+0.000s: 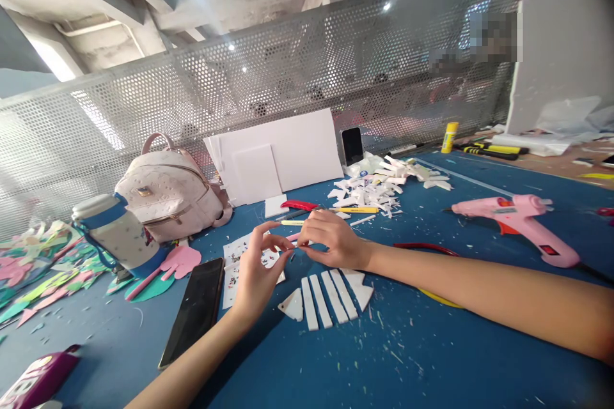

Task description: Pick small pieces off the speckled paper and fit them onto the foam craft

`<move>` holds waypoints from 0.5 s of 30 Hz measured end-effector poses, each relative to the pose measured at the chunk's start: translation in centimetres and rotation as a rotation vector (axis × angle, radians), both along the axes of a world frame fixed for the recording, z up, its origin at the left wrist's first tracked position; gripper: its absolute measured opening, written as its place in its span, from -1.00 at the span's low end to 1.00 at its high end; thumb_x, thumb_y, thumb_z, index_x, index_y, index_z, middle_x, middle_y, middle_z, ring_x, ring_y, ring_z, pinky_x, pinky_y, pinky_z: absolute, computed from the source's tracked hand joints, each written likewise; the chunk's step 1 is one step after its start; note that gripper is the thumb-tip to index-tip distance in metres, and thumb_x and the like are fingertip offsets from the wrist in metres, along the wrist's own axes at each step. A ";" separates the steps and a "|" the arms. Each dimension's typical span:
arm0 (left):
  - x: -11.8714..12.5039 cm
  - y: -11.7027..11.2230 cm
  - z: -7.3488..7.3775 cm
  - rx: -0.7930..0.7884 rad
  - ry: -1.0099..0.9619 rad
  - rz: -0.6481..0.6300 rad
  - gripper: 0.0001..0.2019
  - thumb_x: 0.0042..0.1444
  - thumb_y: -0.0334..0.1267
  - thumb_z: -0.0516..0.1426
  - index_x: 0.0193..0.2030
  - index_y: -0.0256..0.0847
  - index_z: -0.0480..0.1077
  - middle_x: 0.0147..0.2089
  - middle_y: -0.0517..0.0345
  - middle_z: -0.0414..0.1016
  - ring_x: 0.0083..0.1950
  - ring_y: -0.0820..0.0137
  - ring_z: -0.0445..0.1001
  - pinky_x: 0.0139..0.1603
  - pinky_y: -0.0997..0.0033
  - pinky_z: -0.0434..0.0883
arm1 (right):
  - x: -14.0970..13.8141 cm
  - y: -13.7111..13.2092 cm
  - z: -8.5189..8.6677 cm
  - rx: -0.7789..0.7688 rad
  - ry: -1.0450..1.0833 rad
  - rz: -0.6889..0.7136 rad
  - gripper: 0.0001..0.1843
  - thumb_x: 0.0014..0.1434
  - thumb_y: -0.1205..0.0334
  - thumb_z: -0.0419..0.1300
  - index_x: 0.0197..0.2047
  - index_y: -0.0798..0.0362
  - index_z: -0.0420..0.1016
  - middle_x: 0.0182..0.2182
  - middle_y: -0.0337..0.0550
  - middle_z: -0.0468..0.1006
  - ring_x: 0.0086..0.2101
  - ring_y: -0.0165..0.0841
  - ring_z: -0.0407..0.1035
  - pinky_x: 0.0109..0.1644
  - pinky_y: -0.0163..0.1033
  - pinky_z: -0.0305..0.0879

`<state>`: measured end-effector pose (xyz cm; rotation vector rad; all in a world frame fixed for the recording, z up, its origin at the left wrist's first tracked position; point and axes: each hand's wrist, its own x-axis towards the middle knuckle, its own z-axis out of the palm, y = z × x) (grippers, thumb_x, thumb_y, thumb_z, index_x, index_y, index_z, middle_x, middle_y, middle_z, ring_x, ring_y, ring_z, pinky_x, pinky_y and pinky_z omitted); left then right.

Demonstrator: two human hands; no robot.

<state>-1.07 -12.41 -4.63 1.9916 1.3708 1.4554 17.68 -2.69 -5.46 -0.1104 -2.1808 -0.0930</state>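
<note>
My left hand (pixel 259 271) and my right hand (pixel 330 238) meet above the blue table (pixel 384 358). Both pinch a small, thin item between the fingertips; it is too small to name. Just below them lie several white foam strips (pixel 330 297) side by side, with a white triangular piece (pixel 292 305) at their left and another at their right. A printed paper sheet (pixel 235 262) lies under my left hand.
A black phone (pixel 194 310) lies at the left, beside a bottle (pixel 118 233) and a pink backpack (pixel 170 192). White foam boards (pixel 288 153) lean on the mesh fence. Foam scraps (pixel 378 185), pens, a pink glue gun (pixel 518 220) and a glue stick (pixel 449 137) sit further back.
</note>
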 end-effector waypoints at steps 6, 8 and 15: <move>0.0 0.0 -0.1 -0.003 -0.003 0.006 -0.60 0.18 -0.38 0.16 0.12 -0.08 0.19 -0.25 0.23 0.54 -0.20 0.38 0.50 -0.08 0.29 0.35 | 0.0 0.0 0.0 0.010 0.008 -0.004 -0.92 0.28 0.31 0.13 -0.27 0.04 0.42 -0.37 -0.18 0.49 -0.29 -0.31 0.29 -0.19 -0.18 0.22; -0.1 0.0 -0.2 -0.003 -0.004 0.005 -0.60 0.18 -0.39 0.16 0.12 -0.08 0.19 -0.26 0.23 0.54 -0.19 0.38 0.50 -0.08 0.29 0.35 | 0.0 0.0 0.0 0.015 0.010 -0.005 -0.93 0.27 0.32 0.13 -0.28 0.05 0.42 -0.37 -0.18 0.50 -0.29 -0.31 0.29 -0.19 -0.19 0.22; -0.1 0.0 0.0 0.004 0.011 0.012 -0.62 0.17 -0.39 0.15 0.10 -0.09 0.20 -0.26 0.23 0.54 -0.21 0.38 0.50 -0.08 0.28 0.36 | 0.0 0.0 0.0 0.007 -0.002 -0.007 -0.91 0.28 0.31 0.12 -0.28 0.05 0.42 -0.37 -0.17 0.49 -0.29 -0.30 0.29 -0.19 -0.18 0.22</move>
